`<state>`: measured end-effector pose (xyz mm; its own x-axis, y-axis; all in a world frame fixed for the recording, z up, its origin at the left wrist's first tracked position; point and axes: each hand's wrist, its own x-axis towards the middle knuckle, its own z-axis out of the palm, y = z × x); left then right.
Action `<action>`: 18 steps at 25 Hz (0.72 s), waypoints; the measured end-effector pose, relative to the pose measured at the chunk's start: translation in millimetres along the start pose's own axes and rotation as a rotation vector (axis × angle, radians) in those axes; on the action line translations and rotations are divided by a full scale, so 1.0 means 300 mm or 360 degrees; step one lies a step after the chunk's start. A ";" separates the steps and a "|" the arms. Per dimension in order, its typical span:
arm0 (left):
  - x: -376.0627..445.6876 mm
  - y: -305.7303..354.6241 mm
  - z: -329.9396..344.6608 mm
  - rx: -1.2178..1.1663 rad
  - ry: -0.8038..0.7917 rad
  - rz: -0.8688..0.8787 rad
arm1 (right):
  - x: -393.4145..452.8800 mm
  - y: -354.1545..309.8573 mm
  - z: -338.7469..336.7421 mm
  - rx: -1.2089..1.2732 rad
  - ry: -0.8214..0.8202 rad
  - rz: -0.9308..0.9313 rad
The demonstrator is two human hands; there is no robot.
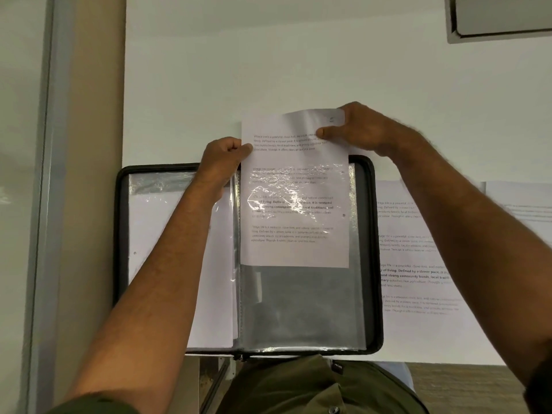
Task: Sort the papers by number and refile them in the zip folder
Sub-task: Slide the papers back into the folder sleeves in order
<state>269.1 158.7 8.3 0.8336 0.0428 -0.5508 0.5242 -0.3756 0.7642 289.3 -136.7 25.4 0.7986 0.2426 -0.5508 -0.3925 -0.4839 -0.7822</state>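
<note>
The black zip folder (377, 264) lies open on the white table, with clear plastic sleeves inside. A printed sheet (294, 249) sits partway down in the right-hand sleeve (301, 306); its top half sticks out past the folder's far edge. A handwritten number shows at its top right corner. My left hand (221, 162) pinches the sheet's upper left edge. My right hand (358, 130) pinches its top right corner, thumb on the front. The left side of the folder holds sleeves with white papers (155, 234) in them.
More printed sheets (418, 264) lie on the table to the right of the folder, one further right (519, 210). A beige column and a glass partition stand at the left. A grey-framed panel (501, 16) is at the top right. The table's near edge runs under the folder.
</note>
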 end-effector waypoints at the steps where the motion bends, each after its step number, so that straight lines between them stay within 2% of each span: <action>1: -0.002 0.003 0.004 -0.0033 0.0009 0.0015 | -0.004 -0.002 -0.003 -0.0074 -0.0064 0.0015; 5: 0.013 -0.009 0.000 -0.0008 0.0028 0.0008 | -0.005 0.002 0.002 -0.0322 -0.0223 0.0091; 12: 0.009 -0.016 -0.017 0.0254 -0.0089 0.0045 | 0.032 -0.029 0.019 -0.0114 -0.0037 -0.0142; 18: -0.009 -0.011 -0.005 0.0373 -0.0114 0.0102 | 0.057 -0.061 0.044 -0.0546 -0.0241 -0.0127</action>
<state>265.3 161.3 8.0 0.8452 -0.0505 -0.5321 0.4089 -0.5800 0.7045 303.9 -112.5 26.4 0.7338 0.4003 -0.5490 -0.1357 -0.7054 -0.6957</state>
